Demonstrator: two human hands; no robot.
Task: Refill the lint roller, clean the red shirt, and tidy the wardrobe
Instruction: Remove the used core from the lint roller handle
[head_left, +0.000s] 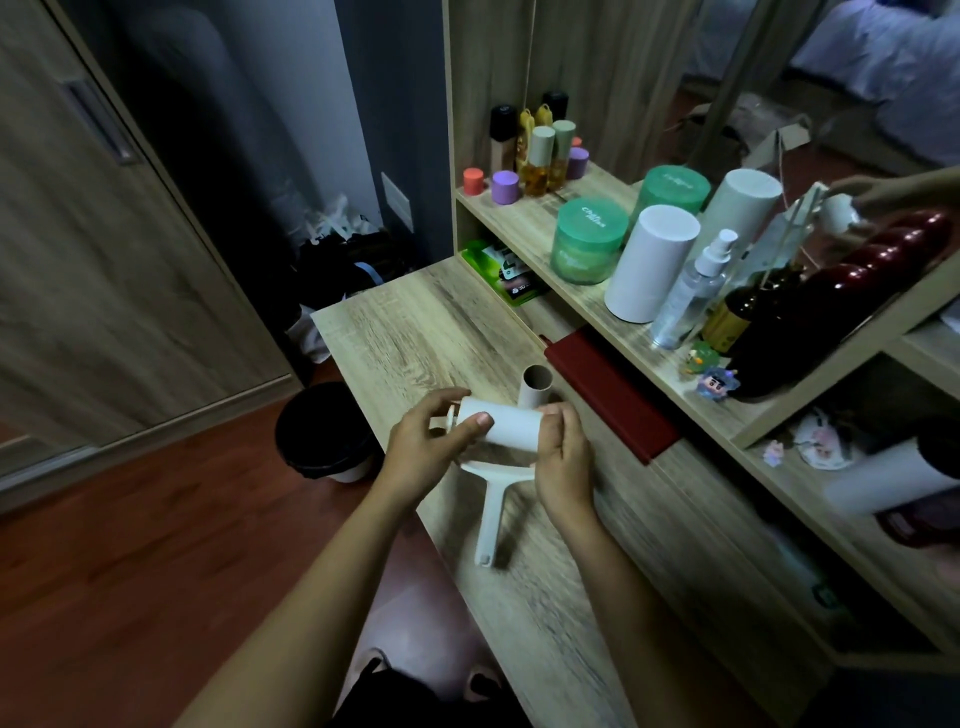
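Observation:
A white lint roller with its handle (491, 512) pointing toward me hangs just above the wooden desk (395, 332). A fresh white refill roll (511, 423) sits across the roller's head. My left hand (426, 449) grips the roll's left end, thumb on top. My right hand (563, 462) holds the roll's right end. Just behind the roll an empty brown cardboard core (535, 387) stands upright on the desk. No red shirt is in view.
A spare white roll (649, 262) stands on the shelf beside green jars (589, 241), a spray bottle (691, 291) and dark bottles. A dark red book (613, 395) lies at the desk's back. A black bin (324, 431) stands on the floor left. The wardrobe door (104, 234) is far left.

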